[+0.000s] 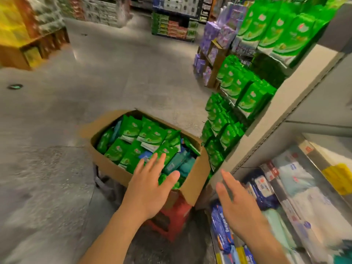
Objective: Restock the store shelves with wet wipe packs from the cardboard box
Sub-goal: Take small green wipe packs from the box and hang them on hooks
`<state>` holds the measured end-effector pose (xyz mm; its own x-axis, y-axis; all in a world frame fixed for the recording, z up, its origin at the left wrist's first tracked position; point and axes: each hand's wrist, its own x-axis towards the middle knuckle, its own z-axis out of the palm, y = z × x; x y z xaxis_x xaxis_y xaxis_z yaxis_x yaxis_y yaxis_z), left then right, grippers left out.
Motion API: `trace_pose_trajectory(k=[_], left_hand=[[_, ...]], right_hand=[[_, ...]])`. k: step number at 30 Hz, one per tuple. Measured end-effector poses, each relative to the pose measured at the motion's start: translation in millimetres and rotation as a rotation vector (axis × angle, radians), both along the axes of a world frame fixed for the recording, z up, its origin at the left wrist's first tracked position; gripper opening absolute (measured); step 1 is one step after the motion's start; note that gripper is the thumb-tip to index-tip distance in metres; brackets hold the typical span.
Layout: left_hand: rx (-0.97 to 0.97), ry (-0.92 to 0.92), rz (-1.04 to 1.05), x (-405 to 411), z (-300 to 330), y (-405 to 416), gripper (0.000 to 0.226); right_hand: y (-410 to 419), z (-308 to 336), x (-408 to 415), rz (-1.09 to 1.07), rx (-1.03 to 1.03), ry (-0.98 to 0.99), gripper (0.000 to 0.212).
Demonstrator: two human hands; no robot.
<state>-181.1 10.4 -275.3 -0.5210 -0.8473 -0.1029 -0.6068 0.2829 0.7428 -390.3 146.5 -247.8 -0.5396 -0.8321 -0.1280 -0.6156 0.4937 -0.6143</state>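
An open cardboard box [112, 168] stands on a red stool [175, 218] in the aisle. It is full of green wet wipe packs [150, 136], with a few blue and teal packs [179, 162] at its right side. My left hand [150, 185] hovers over the near corner of the box, fingers straight and spread, holding nothing. My right hand [238, 199] is beside the box, in front of the shelf upright, fingers straight and empty. Rows of matching green packs [247, 96] fill the shelves at the right.
The white shelf unit [285, 103] runs down the right side; its lower shelf holds blue packs [222, 233] and pale packs [297, 185]. Purple packs [213, 46] stand on a wooden rack farther back. Grey floor [95, 82] spreads left, with stacked goods on pallets [24, 40] beyond.
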Motion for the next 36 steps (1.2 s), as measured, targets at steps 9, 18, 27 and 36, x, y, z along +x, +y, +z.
trace_pose_trajectory(k=[9,18,27,36], left_hand=[[0.072,-0.126,0.113,3.8,-26.7,-78.0,0.116],[0.136,-0.093,0.229,-35.3,-0.8,-155.7,0.103],[0.294,-0.087,0.218,-35.6,-29.1,-197.8,0.076],[0.411,-0.015,0.075,-12.9,-71.0,-287.8,0.088]], right_hand=[[-110.3,-37.1,-13.4,0.164,-0.047,-0.098,0.077],[-217.4,-53.7,-50.6,0.309,0.009,-0.194,0.086],[-258.0,-74.7,-60.0,0.281,-0.012,-0.192,0.083],[-299.2,-126.0,-26.7,-0.006,0.159,-0.143,0.067]])
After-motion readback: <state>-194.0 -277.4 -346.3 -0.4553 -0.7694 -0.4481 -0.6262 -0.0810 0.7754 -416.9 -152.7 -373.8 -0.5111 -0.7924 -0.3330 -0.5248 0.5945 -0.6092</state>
